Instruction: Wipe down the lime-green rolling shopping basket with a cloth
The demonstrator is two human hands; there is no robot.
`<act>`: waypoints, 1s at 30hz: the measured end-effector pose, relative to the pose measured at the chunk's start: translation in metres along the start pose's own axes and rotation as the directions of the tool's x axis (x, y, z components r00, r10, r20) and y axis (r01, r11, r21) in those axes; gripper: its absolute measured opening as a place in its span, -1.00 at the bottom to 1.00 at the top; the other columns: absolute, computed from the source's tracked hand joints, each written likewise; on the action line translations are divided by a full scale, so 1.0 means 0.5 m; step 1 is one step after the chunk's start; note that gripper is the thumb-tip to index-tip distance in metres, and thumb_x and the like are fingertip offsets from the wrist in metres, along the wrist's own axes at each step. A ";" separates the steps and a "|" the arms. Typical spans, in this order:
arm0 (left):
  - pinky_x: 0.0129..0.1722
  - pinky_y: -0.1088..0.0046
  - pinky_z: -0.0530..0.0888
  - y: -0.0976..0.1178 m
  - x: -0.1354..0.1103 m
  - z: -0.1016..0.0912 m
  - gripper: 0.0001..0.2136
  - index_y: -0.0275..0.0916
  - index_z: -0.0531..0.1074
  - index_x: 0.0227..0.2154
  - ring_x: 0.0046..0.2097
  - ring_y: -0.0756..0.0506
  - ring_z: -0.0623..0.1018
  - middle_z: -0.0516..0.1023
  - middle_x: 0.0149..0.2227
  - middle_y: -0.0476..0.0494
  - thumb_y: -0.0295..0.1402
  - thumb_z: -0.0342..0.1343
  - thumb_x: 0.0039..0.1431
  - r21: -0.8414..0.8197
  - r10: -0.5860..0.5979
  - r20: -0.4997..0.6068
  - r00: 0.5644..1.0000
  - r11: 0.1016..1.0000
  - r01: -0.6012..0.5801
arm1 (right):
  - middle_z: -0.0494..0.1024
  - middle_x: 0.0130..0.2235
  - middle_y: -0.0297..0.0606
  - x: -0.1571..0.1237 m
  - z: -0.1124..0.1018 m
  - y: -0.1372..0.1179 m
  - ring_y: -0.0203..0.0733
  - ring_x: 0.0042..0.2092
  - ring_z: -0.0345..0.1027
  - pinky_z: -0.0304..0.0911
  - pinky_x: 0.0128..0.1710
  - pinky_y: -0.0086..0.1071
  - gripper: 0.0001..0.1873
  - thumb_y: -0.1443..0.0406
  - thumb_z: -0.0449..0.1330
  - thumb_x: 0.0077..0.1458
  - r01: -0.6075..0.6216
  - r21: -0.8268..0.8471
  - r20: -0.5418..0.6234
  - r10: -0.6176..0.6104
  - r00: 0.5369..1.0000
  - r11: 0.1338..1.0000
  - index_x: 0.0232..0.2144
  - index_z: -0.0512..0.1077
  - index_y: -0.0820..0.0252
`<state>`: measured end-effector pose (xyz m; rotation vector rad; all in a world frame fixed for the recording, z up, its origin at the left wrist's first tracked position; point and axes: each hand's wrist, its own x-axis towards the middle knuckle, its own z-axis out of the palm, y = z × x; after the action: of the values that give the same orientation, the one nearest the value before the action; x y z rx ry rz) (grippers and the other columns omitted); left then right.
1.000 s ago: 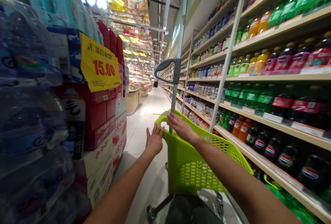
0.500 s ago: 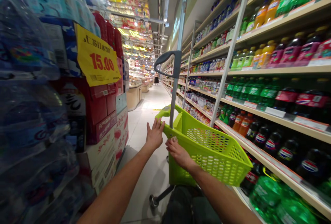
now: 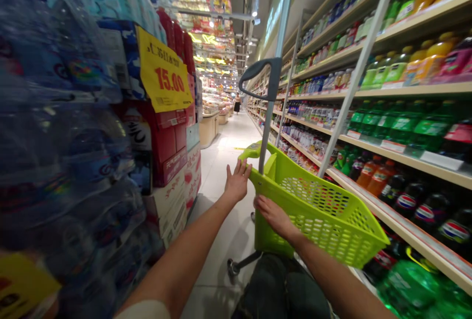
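Observation:
A lime-green rolling shopping basket with perforated walls stands before me, tilted towards the right-hand shelves. From its near end rises a metal pole with a grey loop handle. My left hand has its fingers stretched and spread, the fingertips resting on the basket's left rim beside the pole. Lower down, my right hand lies against the outer wall, fingers extended close together near the corner. Neither hand is wrapped round anything. The visible part of the basket's inside shows only green plastic walls; its floor is hidden.
Shelves of soda bottles line the right side. Shrink-wrapped water packs and stacked drink cartons crowd the left, under a yellow price sign. A tiled aisle runs ahead, where a person stands far off.
The basket, hands and surroundings appear further right in the view. More of the water packs shows, and a second yellow sign has entered at lower left. Both hands remain at the basket.

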<state>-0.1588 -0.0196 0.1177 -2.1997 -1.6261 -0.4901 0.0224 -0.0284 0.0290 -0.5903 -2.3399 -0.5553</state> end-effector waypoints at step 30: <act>0.18 0.11 -0.23 0.110 -0.011 0.013 -0.45 -0.31 0.02 0.15 0.25 -0.11 -0.11 -0.03 0.23 -0.14 -0.47 -0.19 0.02 -0.029 0.252 -0.175 0.952 0.965 -0.261 | 0.26 0.08 -0.04 0.009 -0.043 0.038 -0.13 0.18 -0.01 0.02 0.14 -0.14 -0.48 0.56 -0.11 -0.03 -0.631 0.009 -0.210 0.619 0.757 0.775 0.00 0.28 0.32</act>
<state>-0.1074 -0.0361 0.1050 -2.2934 -1.2318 -0.6302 0.0399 -0.0231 0.0515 -1.2258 -1.7772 -0.3453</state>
